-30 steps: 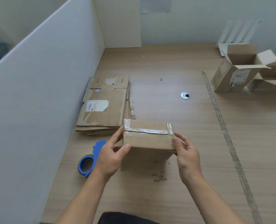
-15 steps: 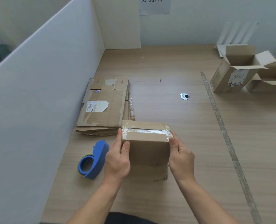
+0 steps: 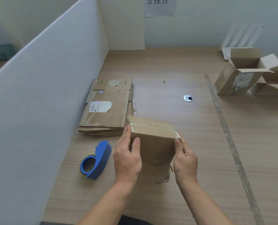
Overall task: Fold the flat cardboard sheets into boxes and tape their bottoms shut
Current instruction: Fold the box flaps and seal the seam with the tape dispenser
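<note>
Centrally, the taped cardboard box [image 3: 153, 143] sits between the hands, long axis spanning them: left hand [image 3: 127, 158] grips its left end, right hand [image 3: 185, 158] its right end.

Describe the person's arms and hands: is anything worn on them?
Both arms are bare as far as the frame shows: no sleeve covers the left forearm or the right forearm. The left hand and the right hand have no gloves, and I see no ring, watch or bracelet.
</note>
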Demonstrator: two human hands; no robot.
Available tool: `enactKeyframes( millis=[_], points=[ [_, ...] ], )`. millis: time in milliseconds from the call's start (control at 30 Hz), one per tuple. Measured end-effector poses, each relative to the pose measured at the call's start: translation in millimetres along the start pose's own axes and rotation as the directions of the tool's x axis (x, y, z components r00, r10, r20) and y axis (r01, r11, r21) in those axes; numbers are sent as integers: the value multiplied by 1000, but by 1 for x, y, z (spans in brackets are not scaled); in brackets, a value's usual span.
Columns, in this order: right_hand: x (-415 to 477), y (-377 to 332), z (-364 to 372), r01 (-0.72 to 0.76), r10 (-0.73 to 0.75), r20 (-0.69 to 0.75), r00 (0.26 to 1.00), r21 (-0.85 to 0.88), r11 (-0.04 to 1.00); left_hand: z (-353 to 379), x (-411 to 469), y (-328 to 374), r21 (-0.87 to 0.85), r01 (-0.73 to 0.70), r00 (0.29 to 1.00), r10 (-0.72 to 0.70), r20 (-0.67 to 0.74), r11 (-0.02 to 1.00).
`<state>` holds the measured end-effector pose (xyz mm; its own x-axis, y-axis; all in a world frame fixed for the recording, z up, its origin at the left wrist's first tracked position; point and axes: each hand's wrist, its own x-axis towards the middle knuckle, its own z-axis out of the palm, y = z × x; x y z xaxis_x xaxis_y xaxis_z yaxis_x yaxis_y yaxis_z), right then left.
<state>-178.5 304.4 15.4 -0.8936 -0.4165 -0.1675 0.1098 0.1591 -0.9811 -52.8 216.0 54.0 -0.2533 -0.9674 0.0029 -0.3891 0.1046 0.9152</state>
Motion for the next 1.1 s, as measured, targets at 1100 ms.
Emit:
enactKeyframes(
  millis=[1100],
  points=[
    [23,-12,-7,-6,25,334,942,-57,998,-32,28,-20,-268,23,962,52,268,963]
  ],
)
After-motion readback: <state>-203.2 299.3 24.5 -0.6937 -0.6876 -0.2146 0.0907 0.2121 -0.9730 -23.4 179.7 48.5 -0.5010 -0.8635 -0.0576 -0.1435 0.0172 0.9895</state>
